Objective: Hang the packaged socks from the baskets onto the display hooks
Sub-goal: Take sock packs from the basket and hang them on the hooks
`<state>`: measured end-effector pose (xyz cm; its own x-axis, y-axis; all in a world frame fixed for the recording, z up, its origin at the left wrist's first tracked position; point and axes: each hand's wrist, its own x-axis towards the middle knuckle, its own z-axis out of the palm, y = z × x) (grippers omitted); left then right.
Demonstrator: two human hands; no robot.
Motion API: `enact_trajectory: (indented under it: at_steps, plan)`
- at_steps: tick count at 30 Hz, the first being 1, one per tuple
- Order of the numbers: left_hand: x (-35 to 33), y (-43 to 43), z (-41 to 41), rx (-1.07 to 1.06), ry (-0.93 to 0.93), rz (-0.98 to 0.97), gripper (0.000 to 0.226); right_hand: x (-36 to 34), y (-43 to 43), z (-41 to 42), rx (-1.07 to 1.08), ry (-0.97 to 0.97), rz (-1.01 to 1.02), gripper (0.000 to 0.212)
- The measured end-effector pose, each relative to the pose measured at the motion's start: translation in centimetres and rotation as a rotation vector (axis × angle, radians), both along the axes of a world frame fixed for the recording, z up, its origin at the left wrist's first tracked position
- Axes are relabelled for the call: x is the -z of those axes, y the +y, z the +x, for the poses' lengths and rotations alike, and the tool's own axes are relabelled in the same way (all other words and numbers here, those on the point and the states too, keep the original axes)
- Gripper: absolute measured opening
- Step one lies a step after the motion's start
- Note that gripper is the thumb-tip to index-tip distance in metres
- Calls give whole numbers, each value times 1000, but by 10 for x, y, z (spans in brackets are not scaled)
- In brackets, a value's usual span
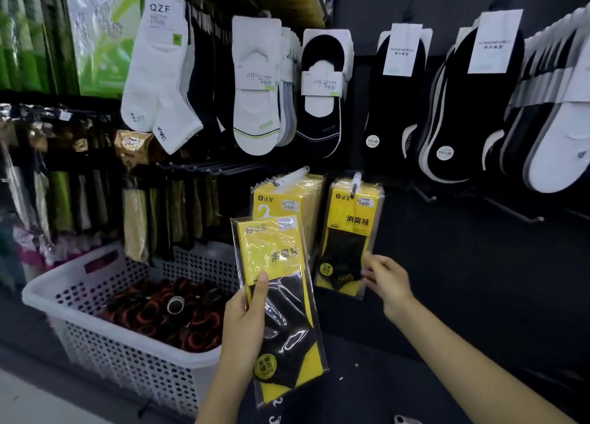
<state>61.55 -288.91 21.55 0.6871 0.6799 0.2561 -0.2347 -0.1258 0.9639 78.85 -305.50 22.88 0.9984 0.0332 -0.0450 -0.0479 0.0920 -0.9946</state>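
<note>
My left hand (244,321) grips a yellow sock pack (281,296) with a black sock showing through its clear wrap, held upright in front of the display. A second yellow pack (349,232) hangs on a white hook (355,184); my right hand (388,280) touches its lower right edge with loosely bent fingers. Several more yellow packs (287,197) hang on the hook (292,176) to the left, partly hidden by the held pack.
A white perforated basket (79,312) with black and red rolled items stands at lower left. White and black socks (255,85) hang in rows above. Bare hooks (526,216) stick out at the right. Dark packaged goods (95,200) hang at the left.
</note>
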Motion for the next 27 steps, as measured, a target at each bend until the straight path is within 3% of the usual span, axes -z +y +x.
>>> enact_trajectory:
  at_steps: [5,8,12,15,18,27]
  plan:
    - [5,-13,6,162,-7,-16,47,-15,8,-63,-419,-115,19,28]
    - [9,-25,8,255,-27,-23,41,-13,7,-87,-523,-177,7,27]
    - [8,-39,9,366,-87,-41,26,-11,-4,-93,-404,-224,70,15]
    - [7,-45,9,437,-62,-42,37,-16,-13,-88,-215,-273,176,12]
    - [7,-49,9,479,-47,-33,33,-24,-22,-78,-78,-287,210,11]
    - [11,-48,17,474,-56,-39,38,-39,-11,-47,-118,-223,77,11]
